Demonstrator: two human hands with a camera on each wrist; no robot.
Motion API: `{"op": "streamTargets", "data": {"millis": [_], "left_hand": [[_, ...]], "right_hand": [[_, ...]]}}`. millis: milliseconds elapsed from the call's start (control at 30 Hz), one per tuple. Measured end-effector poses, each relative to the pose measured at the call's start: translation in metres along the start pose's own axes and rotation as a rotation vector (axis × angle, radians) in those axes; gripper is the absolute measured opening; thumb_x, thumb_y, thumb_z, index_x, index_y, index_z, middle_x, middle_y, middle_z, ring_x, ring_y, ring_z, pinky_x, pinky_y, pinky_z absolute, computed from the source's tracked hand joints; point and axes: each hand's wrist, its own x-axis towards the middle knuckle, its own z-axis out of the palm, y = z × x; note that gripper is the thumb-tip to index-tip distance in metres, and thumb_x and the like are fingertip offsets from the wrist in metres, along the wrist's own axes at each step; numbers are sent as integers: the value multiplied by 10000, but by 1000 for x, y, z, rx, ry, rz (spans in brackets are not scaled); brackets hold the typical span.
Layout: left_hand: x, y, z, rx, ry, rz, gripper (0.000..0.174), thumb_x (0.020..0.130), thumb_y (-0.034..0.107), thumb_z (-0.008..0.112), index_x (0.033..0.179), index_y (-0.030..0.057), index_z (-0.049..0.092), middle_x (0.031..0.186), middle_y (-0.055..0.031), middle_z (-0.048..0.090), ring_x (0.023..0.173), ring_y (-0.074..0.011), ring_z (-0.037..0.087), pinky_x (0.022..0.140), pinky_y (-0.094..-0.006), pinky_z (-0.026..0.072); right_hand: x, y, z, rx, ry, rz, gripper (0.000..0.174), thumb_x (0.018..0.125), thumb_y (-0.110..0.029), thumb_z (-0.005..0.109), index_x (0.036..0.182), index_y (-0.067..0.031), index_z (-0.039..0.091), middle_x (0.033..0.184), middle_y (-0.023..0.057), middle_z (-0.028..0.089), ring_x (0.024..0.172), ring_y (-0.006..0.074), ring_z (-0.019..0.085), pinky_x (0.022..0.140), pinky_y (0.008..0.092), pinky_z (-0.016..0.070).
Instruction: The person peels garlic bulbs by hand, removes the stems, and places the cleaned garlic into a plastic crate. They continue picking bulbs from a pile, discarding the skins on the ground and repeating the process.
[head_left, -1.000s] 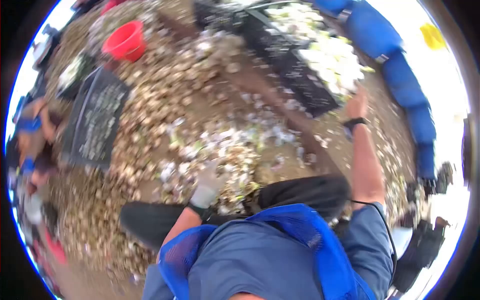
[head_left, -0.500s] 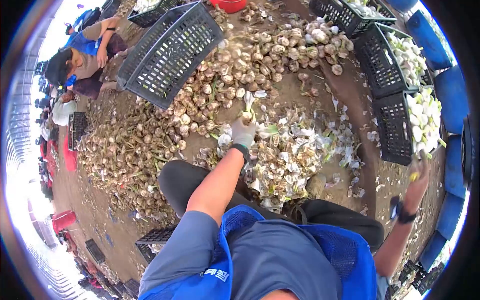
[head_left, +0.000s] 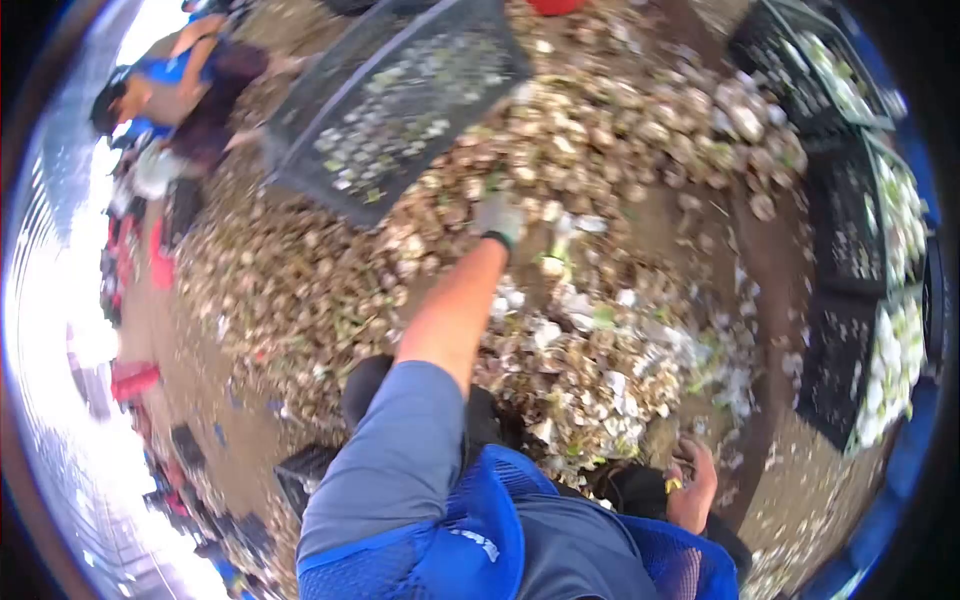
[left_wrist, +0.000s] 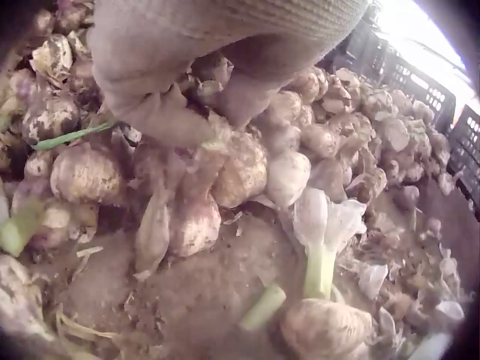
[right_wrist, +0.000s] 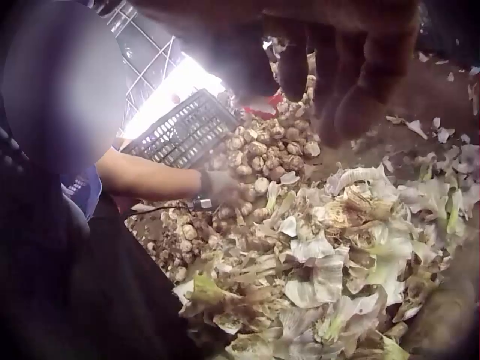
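My left hand (head_left: 497,215), in a pale knitted glove, reaches down into the pile of unpeeled garlic bulbs (head_left: 590,130). Up close in the left wrist view, its thumb and fingers pinch the dry neck of a garlic bulb (left_wrist: 196,225) lying among others. A garlic bulb with a thick pale stem (left_wrist: 322,326) lies on the ground nearby. Bare and holding nothing, my right hand (head_left: 693,485) hangs near my right knee with loosely bent fingers. Something yellow wraps one of its fingers. Below it in the right wrist view spreads a heap of peeled-off garlic skins (right_wrist: 322,262).
A black plastic crate (head_left: 400,110) stands tilted beyond the pile at left. Crates of white trimmed garlic (head_left: 895,370) line the right side, before blue barrels (head_left: 905,470). Another person (head_left: 180,85) sits at far left. A red bucket (head_left: 556,5) shows at the top edge.
My left hand has moved forward from the bulb with the pale stem, left on the ground, into the pile. My right hand has come back from the white garlic crates to my knee.
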Motion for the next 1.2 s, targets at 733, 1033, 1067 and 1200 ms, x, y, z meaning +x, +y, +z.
{"op": "streamTargets", "data": {"millis": [733,1033,1067,1200], "left_hand": [[-390,44,-74,-858,-590,715,756,890,347,746,1524,69,442,1406,-207,587,1304,-282,564,1134,-410,410],[-441,7,-99,-928,-421,661,860,852,473,792,1509,38,446,1461,-229,544,1363,-333,531,1147,-408,399],[-435,2,-80,-884,-283,737,830,832,416,814,1488,41,469,1427,-231,559,1333,-342,549,1133,-411,412],[-445,-4,-74,-802,-73,835,824,724,258,870,1442,67,511,1350,-208,568,1262,-392,558,1095,-431,445]], "right_hand": [[-16,-94,71,1032,-187,-36,588,1025,-195,621,1543,-52,385,1293,85,625,1106,169,650,861,296,576],[-35,-70,76,443,-101,-139,276,998,-136,654,1213,37,668,1145,99,704,1041,181,631,908,321,491],[-34,-69,78,389,-30,-199,279,1012,-142,648,1235,25,657,1117,71,698,1014,152,629,883,301,495],[-37,-80,87,564,-15,-87,245,1026,-189,636,1172,7,638,1063,43,688,937,133,646,800,292,522]]}}
